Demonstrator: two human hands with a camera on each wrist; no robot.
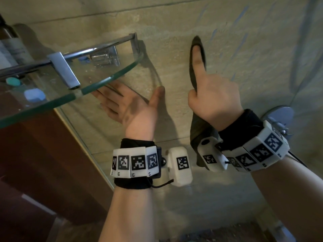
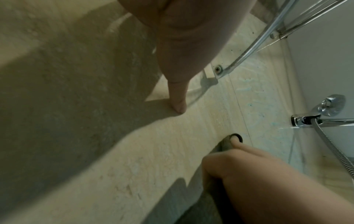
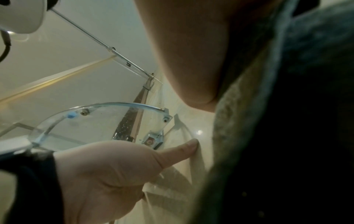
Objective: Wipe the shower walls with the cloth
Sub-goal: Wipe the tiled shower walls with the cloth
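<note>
A dark green cloth (image 1: 201,130) lies against the beige tiled shower wall (image 1: 174,23). My right hand (image 1: 213,98) grips it: the index finger points up and presses the cloth's upper end flat on the wall, while the other fingers curl round the rest. The left wrist view shows that fingertip on the cloth (image 2: 224,145). My left hand (image 1: 132,105) is open, palm up, just below the glass corner shelf (image 1: 104,81). Its thumb tip touches the wall, and its fingers reach under the shelf. It holds nothing.
The glass shelf with its chrome rail juts out at upper left and carries a bottle (image 1: 10,48) and a small blue object (image 1: 34,95). A chrome mixer fitting (image 1: 279,116) and shower hose (image 2: 329,145) sit low on the right. Pale blue streaks (image 1: 244,32) mark the wall at right.
</note>
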